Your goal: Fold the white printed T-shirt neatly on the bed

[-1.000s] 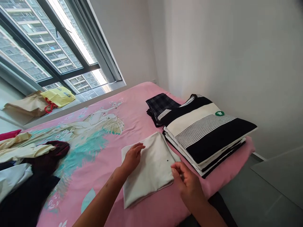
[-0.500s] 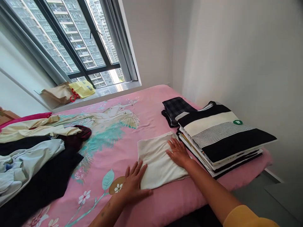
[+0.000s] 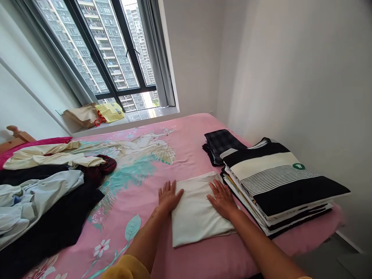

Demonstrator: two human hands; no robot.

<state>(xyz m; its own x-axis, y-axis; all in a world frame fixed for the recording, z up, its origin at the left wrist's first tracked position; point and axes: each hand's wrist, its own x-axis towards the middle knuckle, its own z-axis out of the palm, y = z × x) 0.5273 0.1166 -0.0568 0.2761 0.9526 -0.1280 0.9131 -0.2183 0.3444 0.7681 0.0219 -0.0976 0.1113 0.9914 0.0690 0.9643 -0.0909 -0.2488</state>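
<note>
A folded off-white garment [image 3: 195,217] lies flat on the pink bedsheet [image 3: 139,201]; its exact kind cannot be made out. My left hand [image 3: 169,197] rests at its far left corner, fingers spread, thumb on the cloth's edge. On the right part of the same cloth lies my right hand [image 3: 222,198], palm down with the fingers apart. Just right of that hand stands a stack of folded clothes, topped by a black, cream and striped shirt [image 3: 269,170] with a green round patch.
Behind the stack are folded dark checked clothes [image 3: 223,143]. Loose unfolded clothes [image 3: 49,193] are heaped on the left of the bed. A paper bag [image 3: 83,115] and a yellow bag [image 3: 112,112] sit on the windowsill. A wall [image 3: 290,77] rises along the right.
My left hand has moved up along the garment's left edge, from its near part to the far corner. My right hand stays on the cloth. The view has shifted slightly.
</note>
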